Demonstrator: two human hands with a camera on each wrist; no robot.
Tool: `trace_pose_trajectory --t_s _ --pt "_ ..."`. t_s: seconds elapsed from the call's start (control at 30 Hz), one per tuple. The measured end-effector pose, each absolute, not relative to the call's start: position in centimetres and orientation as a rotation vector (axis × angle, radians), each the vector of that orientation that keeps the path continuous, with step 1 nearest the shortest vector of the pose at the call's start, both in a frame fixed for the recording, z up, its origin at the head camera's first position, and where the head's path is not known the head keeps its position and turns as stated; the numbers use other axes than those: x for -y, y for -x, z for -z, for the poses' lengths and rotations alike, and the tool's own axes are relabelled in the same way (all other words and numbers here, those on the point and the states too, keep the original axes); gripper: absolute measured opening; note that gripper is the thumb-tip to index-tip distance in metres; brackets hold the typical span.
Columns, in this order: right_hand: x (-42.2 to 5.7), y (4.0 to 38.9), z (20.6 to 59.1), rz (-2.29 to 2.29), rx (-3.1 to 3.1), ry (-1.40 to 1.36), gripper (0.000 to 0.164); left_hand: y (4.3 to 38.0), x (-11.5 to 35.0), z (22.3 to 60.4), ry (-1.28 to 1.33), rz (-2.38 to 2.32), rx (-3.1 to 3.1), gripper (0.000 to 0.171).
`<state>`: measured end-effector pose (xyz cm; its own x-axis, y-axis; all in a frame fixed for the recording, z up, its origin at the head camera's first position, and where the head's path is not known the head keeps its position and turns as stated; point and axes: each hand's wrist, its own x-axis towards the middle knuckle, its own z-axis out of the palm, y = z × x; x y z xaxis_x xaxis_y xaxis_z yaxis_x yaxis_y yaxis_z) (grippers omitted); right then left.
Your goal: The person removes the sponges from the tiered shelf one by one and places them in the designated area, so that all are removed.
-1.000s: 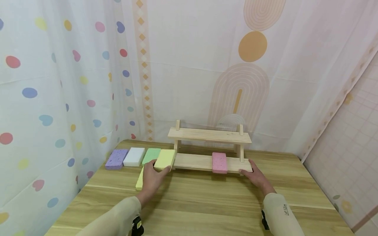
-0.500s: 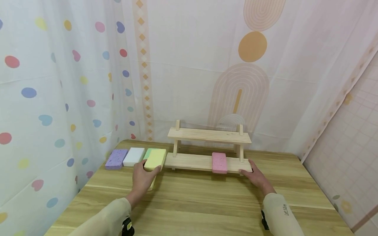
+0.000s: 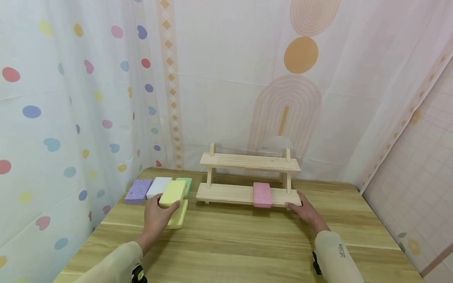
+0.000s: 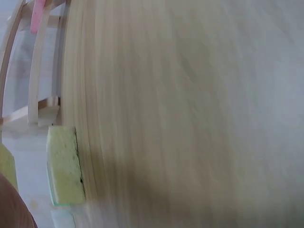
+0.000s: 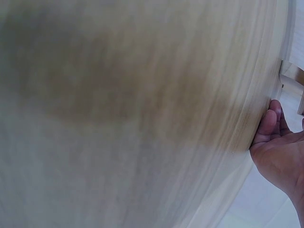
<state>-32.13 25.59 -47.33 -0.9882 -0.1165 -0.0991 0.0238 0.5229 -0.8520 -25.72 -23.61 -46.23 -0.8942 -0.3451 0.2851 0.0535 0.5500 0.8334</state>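
Note:
My left hand (image 3: 155, 218) pinches a yellow sponge (image 3: 172, 192) by its sides, fingers on the left and thumb on the right. A second yellow sponge (image 3: 179, 216) lies on the table just in front of it, partly covered by the hand; the left wrist view shows this table sponge (image 4: 65, 166) edge-on. Behind the held one, a green sponge (image 3: 187, 186) shows in part. My right hand (image 3: 308, 212) grips the right end of the lower board of a two-tier wooden shelf (image 3: 226, 193). On that board rests a pink sponge (image 3: 262, 194).
To the left lie a white sponge (image 3: 158, 186) and a purple sponge (image 3: 139, 191) in a row. The upper board (image 3: 249, 161) stands above and behind the lower one. Patterned curtains hang behind and left of the wooden table (image 3: 255, 243).
My left hand has carried the yellow sponge left, away from the shelf's left end, uncovering that end and more of the yellow sponge on the table. My right hand stays at the shelf.

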Motion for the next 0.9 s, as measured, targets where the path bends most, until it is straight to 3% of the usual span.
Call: trace_pose_trajectory --t_s 0.3,0.63,0.9 --pt "-25.6 32.2 47.3 1.473 -2.609 0.084 0.098 25.2 25.8 46.8 -0.259 1.232 2.368 0.064" --pt "-25.4 32.0 47.1 1.479 -2.623 0.091 0.099 24.3 27.4 47.0 -0.267 1.260 2.398 0.072" --pt "-25.5 32.2 47.1 1.461 -2.610 0.075 0.097 23.9 28.3 47.5 -0.258 1.184 2.398 0.055"
